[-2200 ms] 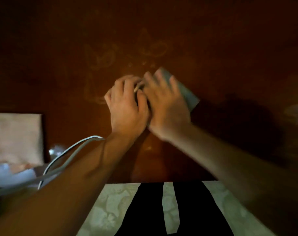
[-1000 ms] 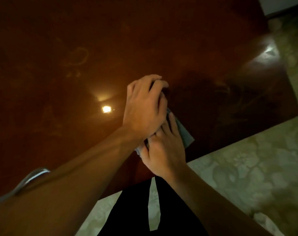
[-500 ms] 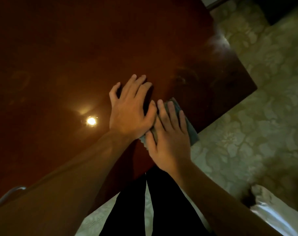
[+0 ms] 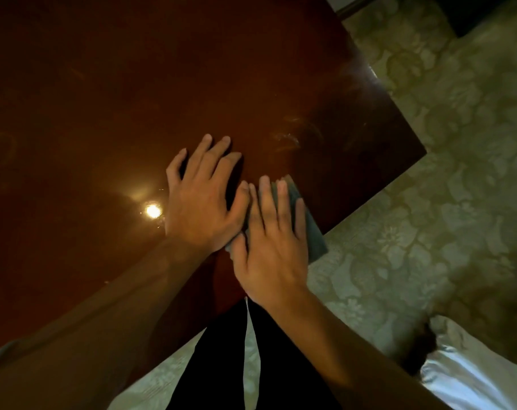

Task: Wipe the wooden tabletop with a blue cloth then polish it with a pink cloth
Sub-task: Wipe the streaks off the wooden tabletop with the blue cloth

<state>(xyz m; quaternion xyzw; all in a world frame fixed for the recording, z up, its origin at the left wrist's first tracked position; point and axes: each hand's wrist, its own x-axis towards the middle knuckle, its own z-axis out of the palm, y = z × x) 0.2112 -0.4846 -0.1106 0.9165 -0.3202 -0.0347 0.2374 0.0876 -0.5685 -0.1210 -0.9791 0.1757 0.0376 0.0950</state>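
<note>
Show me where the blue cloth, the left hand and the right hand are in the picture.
blue cloth [image 4: 310, 235]: head view, uncovered right part at the table edge.
left hand [image 4: 199, 208]: head view, back of the hand.
right hand [image 4: 270, 255]: head view, back of the hand.

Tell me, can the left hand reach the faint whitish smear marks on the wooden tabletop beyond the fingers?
Probably yes. The left hand lies flat and open on the dark wooden tabletop, and the faint whitish smear marks sit just ahead and right of its fingertips, with only bare wood showing between.
</note>
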